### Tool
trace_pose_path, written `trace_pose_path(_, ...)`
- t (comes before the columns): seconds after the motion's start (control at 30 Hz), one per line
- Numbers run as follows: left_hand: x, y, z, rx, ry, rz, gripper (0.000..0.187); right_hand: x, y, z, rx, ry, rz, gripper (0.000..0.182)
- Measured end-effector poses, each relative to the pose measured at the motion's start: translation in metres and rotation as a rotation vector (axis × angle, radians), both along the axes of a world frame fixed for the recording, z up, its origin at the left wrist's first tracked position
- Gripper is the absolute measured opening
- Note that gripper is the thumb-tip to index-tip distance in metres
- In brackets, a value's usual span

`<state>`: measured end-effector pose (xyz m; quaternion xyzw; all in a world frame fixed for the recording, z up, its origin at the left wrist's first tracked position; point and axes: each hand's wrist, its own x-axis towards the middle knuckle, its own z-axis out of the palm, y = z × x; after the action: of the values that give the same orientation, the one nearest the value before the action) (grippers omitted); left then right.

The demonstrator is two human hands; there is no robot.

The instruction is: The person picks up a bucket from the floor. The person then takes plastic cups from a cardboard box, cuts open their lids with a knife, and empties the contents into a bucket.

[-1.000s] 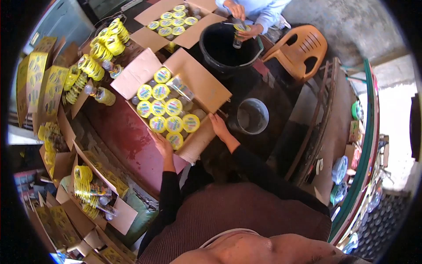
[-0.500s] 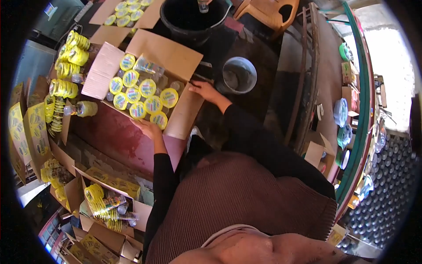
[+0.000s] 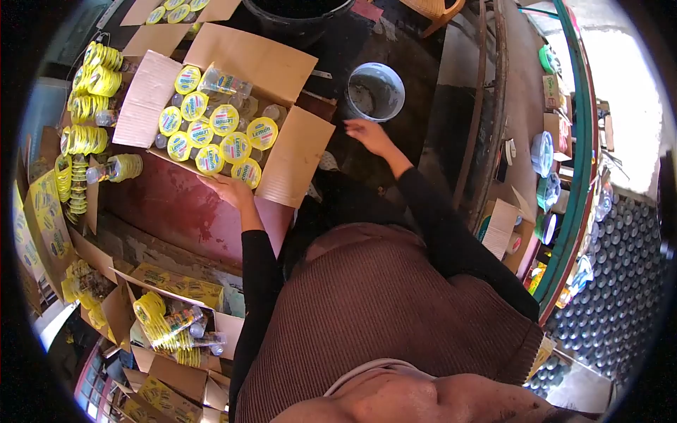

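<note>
The open carton (image 3: 296,156) lies beside the left hand (image 3: 231,189).

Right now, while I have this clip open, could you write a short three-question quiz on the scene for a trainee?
1. Which word is printed on the yellow lids in the open cardboard box?
a) Mango
b) Lemon
c) Coffee

2. True or false: the right hand is not gripping the cardboard box.

3. Fill in the blank: the left hand is at the ____ side of the cardboard box, as seen from the wearer's body (near or far).

Key: 1. b; 2. true, a gap shows between its fingers and the box's flap; 3. near.
</note>
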<state>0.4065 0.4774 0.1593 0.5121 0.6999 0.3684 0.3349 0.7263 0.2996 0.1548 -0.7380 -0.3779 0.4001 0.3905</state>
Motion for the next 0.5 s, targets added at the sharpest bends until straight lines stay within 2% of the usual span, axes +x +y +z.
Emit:
trace_pose_path(0.13, -0.002, 0.003, -0.005, -0.032, -0.023, 0.000, 0.052, 0.038, -0.101, -0.036, -0.151, -0.161, -0.178, 0.032)
trace_pose_path(0.2, -0.002, 0.002, -0.004, -0.026, -0.018, 0.005, 0.052, 0.042, -0.129, -0.025, -0.328, -0.115, -0.248, 0.028)
trace_pose_path(0.27, 0.000, 0.002, -0.001, 0.023, -0.030, 0.008, 0.053, 0.047, -0.148, -0.031, -0.345, -0.112, -0.246, 0.027)
trace_pose_path(0.33, -0.001, 0.003, -0.007, 0.027, -0.035, 0.026, 0.053, 0.047, -0.142, -0.028, -0.362, -0.112, -0.231, 0.025)
trace_pose_path(0.4, 0.002, 0.004, 0.000, 0.023, -0.054, 0.032, 0.053, 0.047, -0.118, -0.017, -0.339, -0.294, -0.225, 0.023)
trace_pose_path(0.43, 0.000, 0.003, -0.007, 0.027, -0.053, 0.071, 0.053, 0.048, -0.099, -0.008, -0.329, -0.299, -0.187, 0.023)
trace_pose_path(0.5, -0.005, 0.004, -0.022, 0.057, -0.070, 0.021, 0.054, 0.050, -0.055, 0.006, -0.171, -0.547, -0.133, 0.022)
